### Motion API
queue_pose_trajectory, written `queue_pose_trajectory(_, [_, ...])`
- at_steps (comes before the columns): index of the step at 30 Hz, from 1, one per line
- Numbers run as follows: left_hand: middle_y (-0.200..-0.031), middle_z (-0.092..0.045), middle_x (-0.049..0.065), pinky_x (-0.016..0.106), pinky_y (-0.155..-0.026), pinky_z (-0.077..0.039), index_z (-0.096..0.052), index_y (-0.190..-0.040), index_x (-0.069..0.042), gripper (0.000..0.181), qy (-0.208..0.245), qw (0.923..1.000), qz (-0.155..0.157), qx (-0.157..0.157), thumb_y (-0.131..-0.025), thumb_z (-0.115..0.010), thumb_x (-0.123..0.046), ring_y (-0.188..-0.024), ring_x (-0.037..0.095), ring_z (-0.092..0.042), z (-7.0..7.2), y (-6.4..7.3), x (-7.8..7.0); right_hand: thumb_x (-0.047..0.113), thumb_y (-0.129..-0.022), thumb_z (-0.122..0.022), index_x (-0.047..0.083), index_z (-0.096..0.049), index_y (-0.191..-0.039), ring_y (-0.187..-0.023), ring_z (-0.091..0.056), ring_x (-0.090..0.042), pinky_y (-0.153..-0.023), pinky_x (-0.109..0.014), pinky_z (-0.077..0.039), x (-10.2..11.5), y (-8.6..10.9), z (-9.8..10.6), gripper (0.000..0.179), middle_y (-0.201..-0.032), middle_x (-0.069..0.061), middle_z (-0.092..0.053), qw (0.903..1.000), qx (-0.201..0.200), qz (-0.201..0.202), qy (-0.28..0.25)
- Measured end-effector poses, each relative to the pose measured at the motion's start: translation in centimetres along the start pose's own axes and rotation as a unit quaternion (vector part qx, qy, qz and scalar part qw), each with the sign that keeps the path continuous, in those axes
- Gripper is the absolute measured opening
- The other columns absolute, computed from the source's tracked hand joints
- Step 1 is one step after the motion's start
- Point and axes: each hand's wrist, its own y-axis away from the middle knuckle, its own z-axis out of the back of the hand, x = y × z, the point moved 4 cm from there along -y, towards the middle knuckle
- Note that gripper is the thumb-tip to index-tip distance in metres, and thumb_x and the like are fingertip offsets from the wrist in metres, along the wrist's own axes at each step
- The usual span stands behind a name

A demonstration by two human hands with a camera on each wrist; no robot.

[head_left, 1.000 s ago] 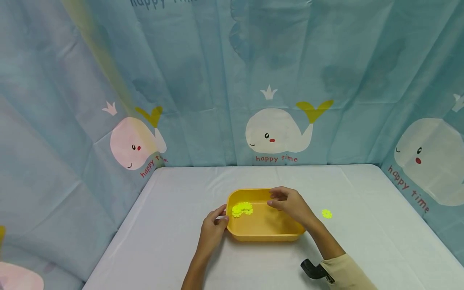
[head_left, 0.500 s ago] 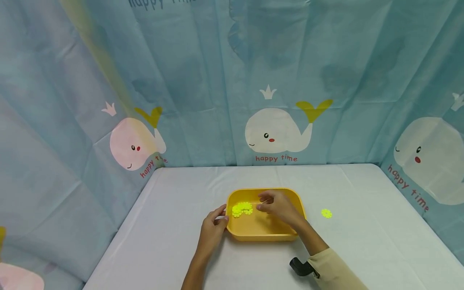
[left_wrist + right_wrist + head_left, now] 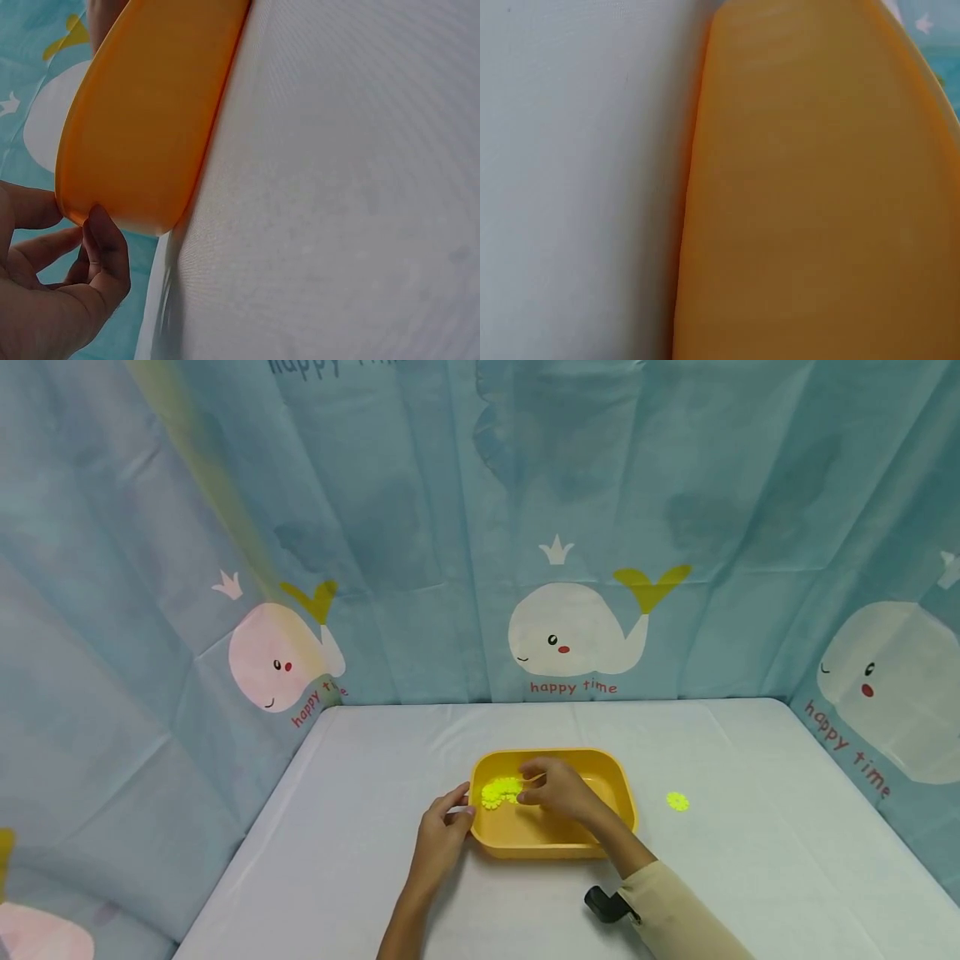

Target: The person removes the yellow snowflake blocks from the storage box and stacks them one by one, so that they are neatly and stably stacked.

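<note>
A yellow tray (image 3: 525, 852) sits on the white table, with several bright yellow flower-shaped pieces (image 3: 495, 791) clustered at its left end. My left hand (image 3: 441, 835) holds the tray's left end; in the left wrist view, the thumb and fingers of the left hand (image 3: 60, 281) curl about the rim at the corner. Over the inside of the tray is my right hand (image 3: 558, 789), thumb and fingers apart beside the pieces, with nothing visible between them. The right wrist view shows the tray wall (image 3: 817, 187) but not the hand.
A single yellow flower-shaped piece (image 3: 677, 802) lies on the white table (image 3: 735, 860) right of the tray. A black device (image 3: 606, 905) is attached at the right sleeve (image 3: 675, 910). A blue curtain (image 3: 420, 610) with whale prints hangs behind the table.
My right hand has moved left across the tray, up to the flower-shaped pieces. The left hand and the tray have stayed in place.
</note>
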Motion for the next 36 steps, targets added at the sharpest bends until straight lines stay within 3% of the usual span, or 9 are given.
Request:
queue_pose_trajectory(9, [-0.131, -0.06, 0.019, 0.019, -0.083, -0.059, -0.062, -0.148, -0.007, 0.044, -0.001, 1.0, 0.0, 0.002, -0.105, -0.062, -0.012, -0.106, 0.022, -0.065, 0.0, 0.0, 0.1, 0.004, -0.086, -0.086, -0.001, -0.072, -0.129, -0.112, -0.07, -0.033, -0.099, -0.047, -0.06, 0.3, -0.9, -0.8, 0.046, -0.125, -0.016, -0.073, 0.9989, 0.014, -0.009, 0.044])
queue_pose_trajectory(18, [-0.131, -0.059, 0.019, 0.019, -0.083, -0.059, -0.062, -0.148, -0.007, 0.044, 0.0, 1.0, 0.0, 0.006, -0.105, -0.062, -0.013, -0.106, 0.023, -0.065, 0.0, 0.0, 0.0, 0.0, -0.083, -0.087, -0.001, -0.074, -0.124, -0.105, -0.067, -0.03, -0.1, -0.047, -0.059, 0.8, -1.4, -1.1, 0.042, -0.115, -0.014, -0.074, 0.9972, 0.014, -0.01, 0.073])
queue_pose_trajectory(31, [-0.13, -0.061, 0.018, 0.019, -0.083, -0.058, -0.062, -0.148, -0.007, 0.044, -0.004, 1.0, 0.003, 0.002, -0.105, -0.062, -0.013, -0.107, 0.022, -0.066, 0.0, 0.1, 0.0, -0.008, -0.076, -0.088, -0.007, -0.075, -0.112, -0.097, -0.069, -0.031, -0.091, -0.046, -0.061, 0.6, -2.0, -1.5, 0.038, -0.103, -0.018, -0.074, 0.9936, 0.007, 0.036, 0.106])
queue_pose_trajectory(36, [-0.13, -0.061, 0.016, 0.019, -0.083, -0.059, -0.062, -0.149, -0.007, 0.044, 0.001, 1.0, 0.003, 0.004, -0.105, -0.062, -0.013, -0.106, 0.022, -0.066, 0.0, 0.2, 0.0, -0.008, -0.074, -0.09, -0.006, -0.076, -0.106, -0.086, -0.063, -0.022, -0.083, -0.037, -0.06, 0.8, -2.0, -1.8, 0.035, -0.093, -0.012, -0.071, 0.9893, 0.005, 0.043, 0.139])
